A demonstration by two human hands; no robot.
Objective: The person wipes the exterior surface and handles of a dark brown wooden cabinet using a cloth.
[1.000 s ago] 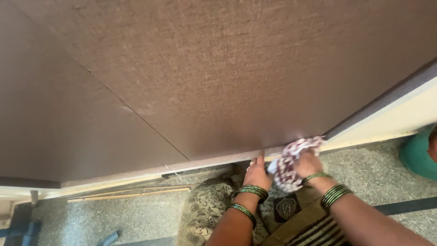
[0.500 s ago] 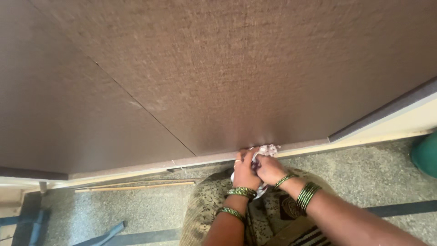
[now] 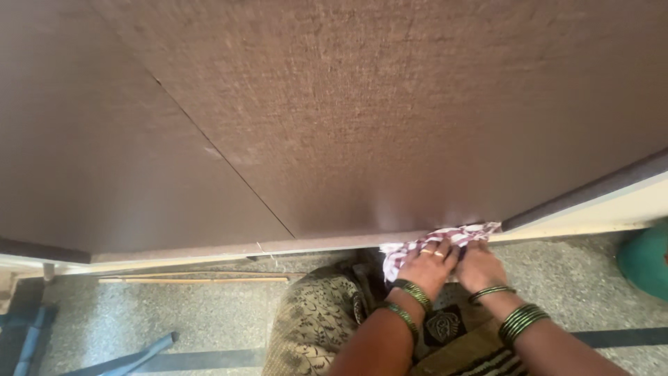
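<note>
Brown, coarse-grained panels (image 3: 390, 118) fill the head view above speckled stone floor (image 3: 209, 313). Both hands, left hand (image 3: 428, 264) and right hand (image 3: 480, 268), press curled fingers onto a crumpled red-and-white checked cloth (image 3: 445, 237) against the panel's bottom edge.

We look down on a large brown laminate panel (image 3: 390, 111) crossed by a thin seam. Below it lies speckled grey terrazzo floor (image 3: 174, 313), with a thin wooden stick (image 3: 195, 280), a dark floor stripe (image 3: 612, 337) and a green tub (image 3: 643, 259) at right.
</note>
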